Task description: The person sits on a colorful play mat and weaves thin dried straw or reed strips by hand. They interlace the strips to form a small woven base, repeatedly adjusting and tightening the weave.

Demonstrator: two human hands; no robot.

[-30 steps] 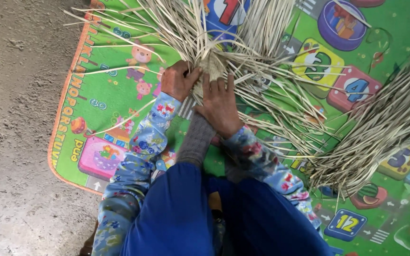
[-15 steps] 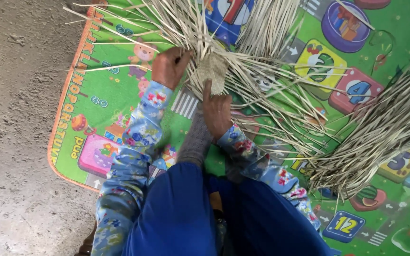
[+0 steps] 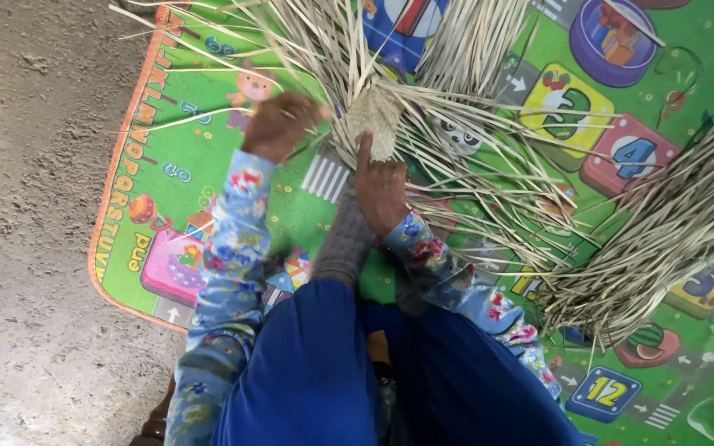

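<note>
Two bare hands work a small woven patch (image 3: 373, 124) of pale straw strips, seen from above over blue-clad knees. The left hand (image 3: 278, 125) is closed around a few loose strips (image 3: 324, 49) just left of the patch. The right hand (image 3: 382, 192) rests below it, its fingers (image 3: 364, 153) stretched up and pressing the patch's lower edge onto a colourful play mat (image 3: 208, 190). By the look of it, the weaving is at an early stage: only this one small patch is plaited, while dozens of unwoven strips fan out from it in all directions. One separate bundle of strips (image 3: 663, 239) lies well apart at the right. Beside the mat is bare concrete floor (image 3: 26, 206).
</note>
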